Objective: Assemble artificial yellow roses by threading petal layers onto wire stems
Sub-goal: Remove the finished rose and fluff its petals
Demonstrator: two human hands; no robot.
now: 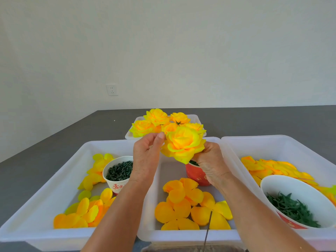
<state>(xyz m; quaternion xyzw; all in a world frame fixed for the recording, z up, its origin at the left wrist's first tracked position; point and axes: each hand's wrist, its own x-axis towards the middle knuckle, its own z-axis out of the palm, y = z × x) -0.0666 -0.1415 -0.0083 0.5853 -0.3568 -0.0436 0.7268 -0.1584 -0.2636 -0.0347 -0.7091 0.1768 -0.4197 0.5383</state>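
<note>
Both hands raised over the middle tray [181,235], holding one rose [183,145] between them. Left hand [145,157] pinches a petal edge at the bloom's left side, thumb and fingers curled. Right hand [211,160] grips under the bloom from the right, fingers curled round its base. Thin wire [207,231] runs down at bottom centre; its top end is hidden.

Trays: 4 white. Far tray [197,118] holds finished roses [158,122], about 5. Left tray [45,231] has loose petal layers [81,213] and a white cup [116,184] of dark green pegs, red writing on it, partly hidden, unreadable. Middle tray has 3 orange-yellow petal layers [181,193] plus a red cup [196,174], print too small to read. Right tray [272,140] has a petal pile [269,168] and a bowl [283,182] of green leaf pieces.

Wall socket [112,89] behind, no label legible.
</note>
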